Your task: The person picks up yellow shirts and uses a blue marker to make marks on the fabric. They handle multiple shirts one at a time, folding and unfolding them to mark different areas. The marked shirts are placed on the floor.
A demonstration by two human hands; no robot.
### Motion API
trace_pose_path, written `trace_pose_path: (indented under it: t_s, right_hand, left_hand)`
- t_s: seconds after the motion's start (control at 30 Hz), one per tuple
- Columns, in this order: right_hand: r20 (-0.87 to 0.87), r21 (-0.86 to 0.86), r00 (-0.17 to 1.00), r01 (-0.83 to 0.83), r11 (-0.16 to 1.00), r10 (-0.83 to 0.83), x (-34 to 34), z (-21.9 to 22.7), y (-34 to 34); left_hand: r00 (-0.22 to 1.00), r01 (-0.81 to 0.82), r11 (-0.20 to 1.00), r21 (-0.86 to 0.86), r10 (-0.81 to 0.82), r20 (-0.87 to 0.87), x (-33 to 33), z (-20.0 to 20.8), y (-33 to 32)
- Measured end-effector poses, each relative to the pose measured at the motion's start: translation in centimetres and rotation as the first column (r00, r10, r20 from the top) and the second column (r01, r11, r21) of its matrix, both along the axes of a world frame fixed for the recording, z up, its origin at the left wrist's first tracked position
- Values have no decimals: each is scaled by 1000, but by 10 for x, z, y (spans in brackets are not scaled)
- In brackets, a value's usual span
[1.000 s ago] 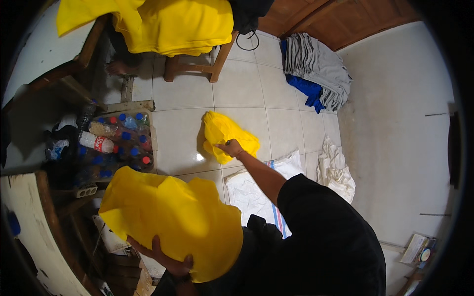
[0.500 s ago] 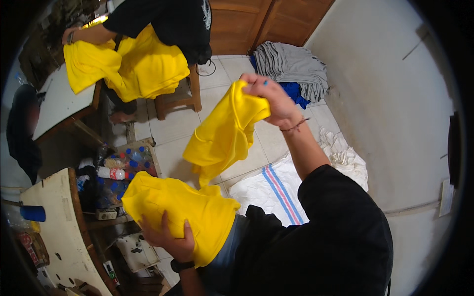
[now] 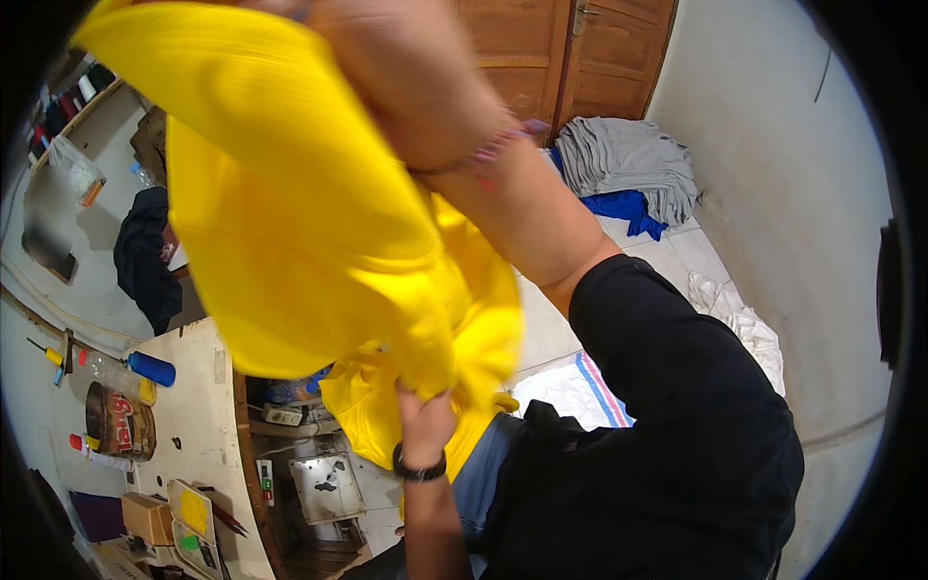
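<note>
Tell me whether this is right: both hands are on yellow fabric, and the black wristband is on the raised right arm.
One slip: in the head view, the black wristband is on the left hand's wrist, not the raised right arm. Both hands are indeed on yellow fabric.

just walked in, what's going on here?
A person's right hand holds a yellow cloth up high. The left hand grips yellow fabric lower down, by the jeans; whether it's one piece is unclear. A grey cloth stack sits on the floor near the wooden door.
</note>
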State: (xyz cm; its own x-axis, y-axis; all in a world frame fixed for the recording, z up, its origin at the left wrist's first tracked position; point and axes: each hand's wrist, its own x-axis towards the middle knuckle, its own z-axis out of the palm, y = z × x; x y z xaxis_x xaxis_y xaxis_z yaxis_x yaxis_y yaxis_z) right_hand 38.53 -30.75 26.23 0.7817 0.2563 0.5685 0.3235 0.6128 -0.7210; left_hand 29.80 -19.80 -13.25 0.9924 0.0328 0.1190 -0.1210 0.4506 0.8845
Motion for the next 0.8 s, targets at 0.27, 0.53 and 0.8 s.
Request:
trace_pose_path:
  t_s: [0.27,0.53,0.8]
  right_hand:
    - [142,-675,963,-74,734,228,96,-158,95]
    - [1,-972,988,-35,232,153,116,-396,-2]
    - [-285,-938,958,-269,218,-42,91,-522,2]
  left_hand:
    - [781,-532,767,-358,281,-558,-187,-107,152]
    - [454,-419,829,371,545,-705,-253,-164,177]
    - [703,-367,475,800,705,-96,-206,-103,159]
